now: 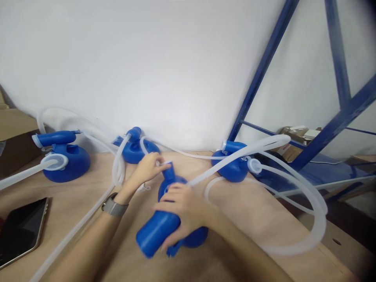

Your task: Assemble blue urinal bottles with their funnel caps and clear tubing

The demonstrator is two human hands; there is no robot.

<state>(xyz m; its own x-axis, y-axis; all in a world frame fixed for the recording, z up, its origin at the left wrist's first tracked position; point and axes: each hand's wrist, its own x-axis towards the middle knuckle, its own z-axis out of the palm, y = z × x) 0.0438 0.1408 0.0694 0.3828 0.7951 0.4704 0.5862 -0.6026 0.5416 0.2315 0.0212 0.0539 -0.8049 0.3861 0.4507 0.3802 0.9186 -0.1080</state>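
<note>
In the middle of the table, a blue plastic bottle lies tilted, its wide tubular neck pointing towards the lower left. My right hand is wrapped round the bottle near this neck. My left hand is at the far end, its thumb and fingers pinched together beside a narrower blue tubular piece. Something small and pale shows at those fingertips, too small to make out. A thin white tube end lies on the table below my left hand.
Similar blue bottles with white hoses stand at left, back and right. A thick hose loops over the table's right edge. A phone lies at left, near a cardboard box. Blue metal shelving stands at right.
</note>
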